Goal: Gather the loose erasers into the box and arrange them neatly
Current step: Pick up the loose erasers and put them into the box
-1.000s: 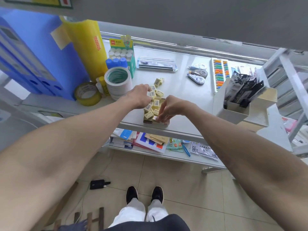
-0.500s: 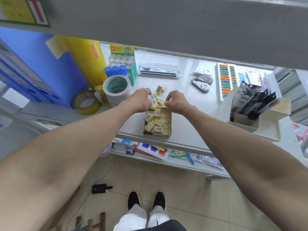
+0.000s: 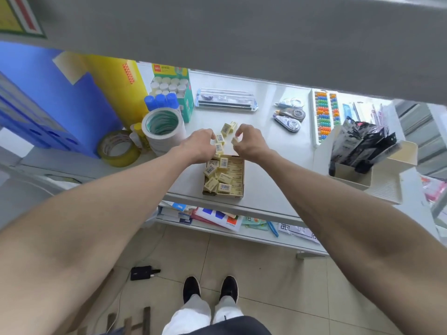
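Observation:
A small brown cardboard box [image 3: 240, 195] sits near the front edge of the white shelf, partly filled with pale yellow erasers [image 3: 225, 178]; some lie in rows, others lie askew on top. Just behind the box, loose erasers [image 3: 227, 128] lie on the shelf. My left hand [image 3: 199, 146] is curled beside two barcode-labelled erasers [image 3: 219, 143], its fingertips touching them. My right hand [image 3: 249, 142] pinches one eraser [image 3: 235, 140] between thumb and fingers, behind the box's far edge.
White tape rolls [image 3: 164, 128] and a yellow tape roll [image 3: 118, 149] stand left of my hands. A glue-stick box [image 3: 174, 87], a clear ruler case [image 3: 226, 100], correction tapes [image 3: 289, 117] and a bead abacus [image 3: 325, 112] lie behind. A white tray of black packets [image 3: 362, 151] stands right.
Both hands moved from the box's front back past its far edge to the loose erasers. My right hand has picked one up.

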